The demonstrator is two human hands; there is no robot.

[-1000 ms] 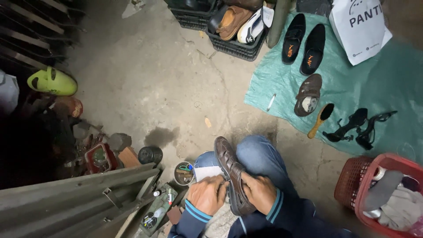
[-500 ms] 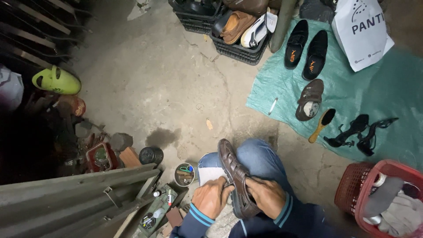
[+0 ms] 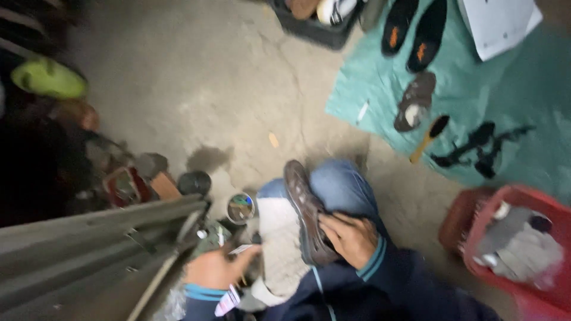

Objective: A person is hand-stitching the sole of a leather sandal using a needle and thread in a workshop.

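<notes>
Resting across the person's lap, a worn brown leather shoe (image 3: 306,217) lies sole-side inward along the blue-jeaned knee (image 3: 342,187), its toe pointing away from the body. The right hand (image 3: 351,238) presses against the shoe's heel end, fingers curled round its side in a closed grip on the shoe. A pale grey-white cloth (image 3: 279,246) lies spread over the lap just left of the shoe, touching it.

The left hand (image 3: 217,267) is stretched out to the left, away from the shoe, over a clutter of small things beside the lap; its fingers are bent, and something small and pale shows at the fingertips, but the blur makes it impossible to tell whether the grip has closed on anything. Just beyond this hand sits a small round open tin (image 3: 241,208) with a dark greenish inside, and further left a dark round jar (image 3: 194,183) stands on the concrete floor (image 3: 202,95).

A grey metal panel (image 3: 89,238) slants across the lower left. Well apart, at upper right, a teal-green tarpaulin (image 3: 511,83) covers the floor, carrying a pair of black flat shoes with orange insoles (image 3: 413,30), a single brown shoe (image 3: 415,101), a wooden-handled brush (image 3: 429,138) and black strappy heels (image 3: 479,148). A red plastic basket (image 3: 529,244) holding grey rags stands at the right, near the person's elbow.
</notes>
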